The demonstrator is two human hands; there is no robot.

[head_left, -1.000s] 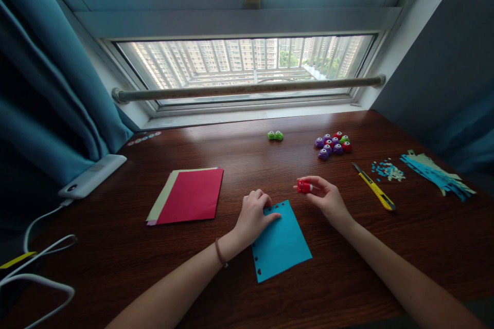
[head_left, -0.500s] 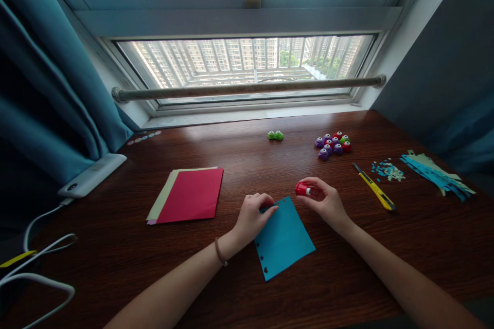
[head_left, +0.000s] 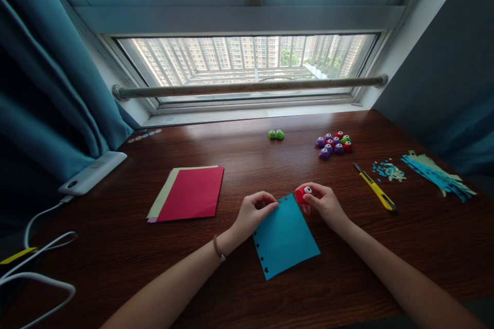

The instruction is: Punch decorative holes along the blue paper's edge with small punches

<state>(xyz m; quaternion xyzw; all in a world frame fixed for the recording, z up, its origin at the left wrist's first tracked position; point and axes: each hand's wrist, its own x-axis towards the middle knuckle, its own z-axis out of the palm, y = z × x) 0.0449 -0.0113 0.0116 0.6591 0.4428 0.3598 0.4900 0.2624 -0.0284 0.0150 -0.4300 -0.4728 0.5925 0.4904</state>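
Pinched between the thumb and fingers of my left hand (head_left: 258,211) is the upper left edge of a blue sheet of paper (head_left: 287,241). Small shaped holes run down its left edge, and a few show along the top. My right hand (head_left: 324,203) grips a small red craft punch (head_left: 302,194) with a white button, right beside the sheet's top right corner. Whether the punch touches the paper I cannot tell.
A stack of coloured paper (head_left: 191,193) lies left. Two green punches (head_left: 276,134) and a cluster of punches (head_left: 334,145) stand at the back. Rightward are a yellow utility knife (head_left: 375,188), paper bits (head_left: 389,170) and paper strips (head_left: 440,176). A white power strip (head_left: 92,172) is far left.
My right hand has turned the red punch so its white button faces up more, and brought it slightly lower. The blue sheet has shifted a little to the right at its lower corner.
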